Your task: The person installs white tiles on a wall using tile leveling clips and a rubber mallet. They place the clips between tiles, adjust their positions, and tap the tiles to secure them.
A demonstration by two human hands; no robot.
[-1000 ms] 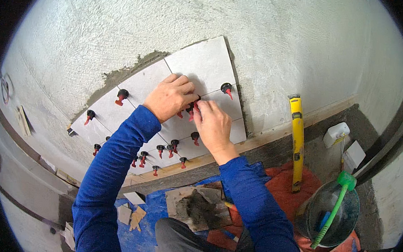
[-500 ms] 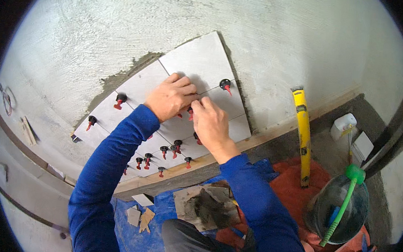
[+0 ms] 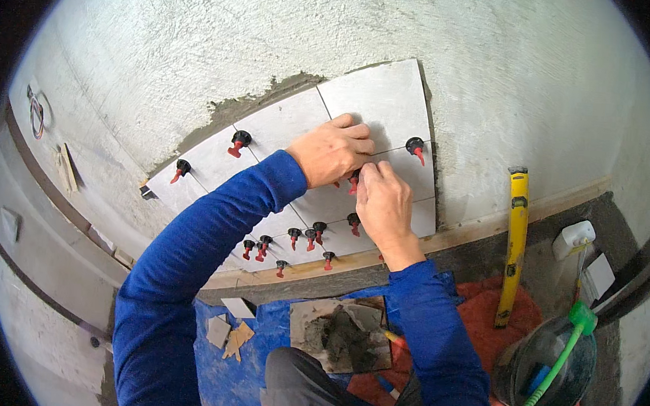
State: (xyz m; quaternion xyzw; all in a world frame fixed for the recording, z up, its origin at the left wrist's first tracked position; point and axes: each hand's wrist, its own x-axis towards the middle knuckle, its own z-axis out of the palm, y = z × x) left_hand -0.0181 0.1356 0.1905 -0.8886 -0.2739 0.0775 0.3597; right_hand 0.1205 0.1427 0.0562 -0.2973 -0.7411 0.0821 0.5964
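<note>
Pale rectangular wall tiles [image 3: 376, 94] are set on the rough wall, with grey mortar showing along their edges. Black round tile levelers with red handles, such as this tile leveler [image 3: 415, 149], stand out from the joints. My left hand [image 3: 332, 151] rests against the tiles, fingers curled closed near a joint. Just below and right of it, my right hand [image 3: 388, 207] has its thumb and fingers pinched together. The fingertips of both hands nearly meet; what they hold is hidden. Beside the right fingertips a partly covered tile leveler [image 3: 354, 182] shows its red handle.
A yellow spirit level [image 3: 514, 248] leans on the wall at right. Beyond it stand a white container [image 3: 573, 239] and a dark bucket [image 3: 512, 371] with a green-handled brush [image 3: 553, 373]. Below lie a mortar-covered board [image 3: 302, 328], tile scraps [image 3: 218, 332] and a blue sheet [image 3: 217, 382].
The view has shifted, so the wall, tiles and tools appear farther right. Both hands stay at the same joint, with their closed grips nearly unchanged.
</note>
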